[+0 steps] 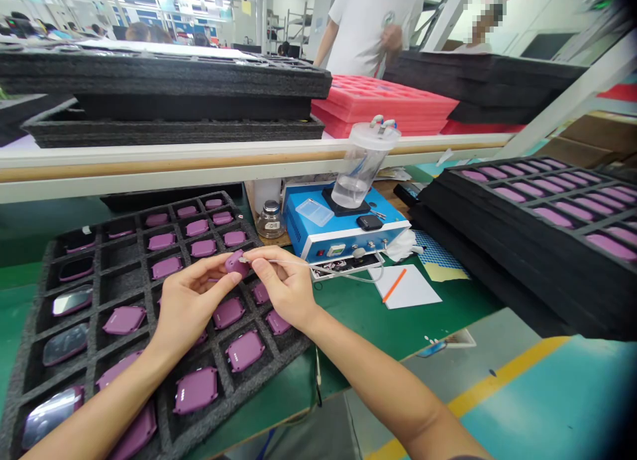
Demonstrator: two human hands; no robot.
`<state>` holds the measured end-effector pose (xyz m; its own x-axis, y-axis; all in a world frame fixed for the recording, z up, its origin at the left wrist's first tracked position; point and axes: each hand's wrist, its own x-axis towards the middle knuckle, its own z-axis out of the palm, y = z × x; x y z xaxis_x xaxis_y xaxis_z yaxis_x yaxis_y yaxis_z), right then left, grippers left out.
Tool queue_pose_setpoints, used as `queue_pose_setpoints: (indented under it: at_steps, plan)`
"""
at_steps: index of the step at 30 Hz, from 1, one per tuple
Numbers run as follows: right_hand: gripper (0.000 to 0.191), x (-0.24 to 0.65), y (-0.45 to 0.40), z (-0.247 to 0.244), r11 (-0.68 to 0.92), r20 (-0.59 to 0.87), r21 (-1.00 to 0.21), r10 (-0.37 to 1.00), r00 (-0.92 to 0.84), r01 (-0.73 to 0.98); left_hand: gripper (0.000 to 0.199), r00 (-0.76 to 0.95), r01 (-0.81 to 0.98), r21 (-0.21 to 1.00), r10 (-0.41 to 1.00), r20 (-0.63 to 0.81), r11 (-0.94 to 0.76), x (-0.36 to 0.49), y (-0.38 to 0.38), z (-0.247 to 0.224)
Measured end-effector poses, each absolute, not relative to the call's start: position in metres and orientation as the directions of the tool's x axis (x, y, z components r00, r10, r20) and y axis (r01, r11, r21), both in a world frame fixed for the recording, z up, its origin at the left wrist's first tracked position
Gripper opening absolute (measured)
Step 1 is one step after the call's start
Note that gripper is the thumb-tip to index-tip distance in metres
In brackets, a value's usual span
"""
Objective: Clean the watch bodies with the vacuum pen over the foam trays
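Note:
Over the foam tray, my left hand (pixel 186 301) pinches a small purple watch case (pixel 235 263) between thumb and fingers. Close against it, my right hand (pixel 288 287) is closed on the end of a thin clear tube (pixel 343 273); the tip at the case is too small to make out. From there the tube runs right and loops toward the front of a blue benchtop machine (pixel 297 233). The black foam tray (pixel 121 253) beneath holds several purple watch cases (pixel 196 389) and, in its left column, pieces with dark glassy faces (pixel 66 344).
A clear canister (pixel 354 178) stands on the machine, with a lidded glass jar (pixel 270 220) to its left. White paper with an orange stick (pixel 395 285) lies on the green bench. Stacked black trays (pixel 502 247) occupy the right; a shelf (pixel 199 171) crosses above. A person (pixel 365 28) stands behind.

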<state>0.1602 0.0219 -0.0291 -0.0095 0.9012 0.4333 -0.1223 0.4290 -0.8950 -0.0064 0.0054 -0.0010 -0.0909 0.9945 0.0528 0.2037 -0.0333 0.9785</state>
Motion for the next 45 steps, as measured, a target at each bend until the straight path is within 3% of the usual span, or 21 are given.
queue_pose_setpoints:
  at_steps: [36,45]
  plan:
    - [0.023,0.160,0.023,-0.029,0.433,0.435,-0.896,0.900,0.000,-0.103,0.049,-0.094,0.205,0.978,0.994,0.046,-0.026,-0.007,0.005,-0.001]
    - [0.025,0.165,0.008,-0.041,0.367,0.359,-0.926,0.928,0.098,-0.085,0.035,-0.013,0.307,0.946,0.994,0.110,-0.101,-0.009,0.000,0.009]
